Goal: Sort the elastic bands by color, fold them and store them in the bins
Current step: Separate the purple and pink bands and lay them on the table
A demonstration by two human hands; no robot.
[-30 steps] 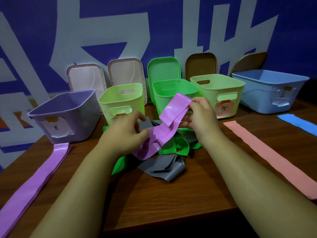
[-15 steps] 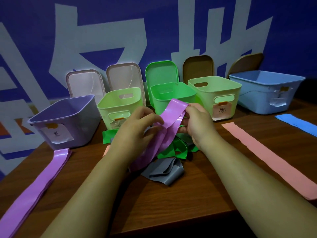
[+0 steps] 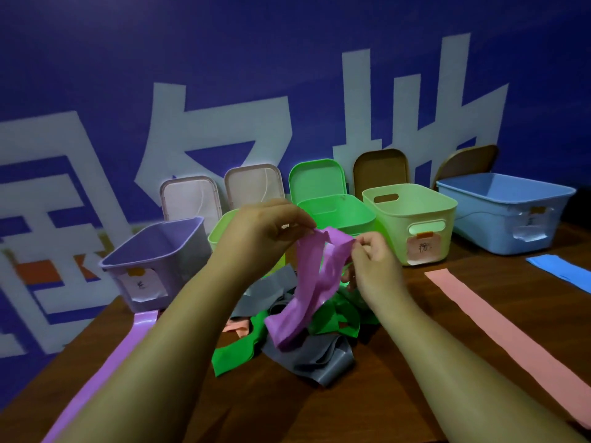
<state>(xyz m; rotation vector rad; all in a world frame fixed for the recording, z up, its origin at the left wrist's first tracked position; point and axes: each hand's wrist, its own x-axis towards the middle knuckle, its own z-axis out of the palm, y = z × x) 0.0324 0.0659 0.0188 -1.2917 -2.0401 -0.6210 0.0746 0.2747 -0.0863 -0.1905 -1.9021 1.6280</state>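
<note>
Currently the left hand [image 3: 265,231] and right hand [image 3: 374,260] pinch the purple band [image 3: 315,282] in their fingers [image 3: 299,221] above the pile [image 3: 319,358] on the bench [image 3: 399,382]. Its hanging tail rests in that tangle and could snag, dragging other bands along.

Five bins in a row at back of table [image 3: 399,394], L to R: 1st bin [image 3: 188,247], 2nd bin [image 3: 220,233], 3rd bin [image 3: 361,223], 4th bin [image 3: 387,225], 5th bin [image 3: 479,225], w/ lids [image 3: 380,167] propped vs wall behind them. Pile of bands [image 3: 307,356] at ctr, just before 2nd & 3rd bins; held band [image 3: 319,282], pinched by left hand [image 3: 262,231] & right hand [image 3: 374,260], hangs over it, lower end on the pile. L strip [image 3: 105,369] lies flat from front of 1st bin toward near edge; R strip [image 3: 511,340] starts before 4th bin & runs near-right; far strip [image 3: 559,270] lies before 5th bin at R edge.
</note>
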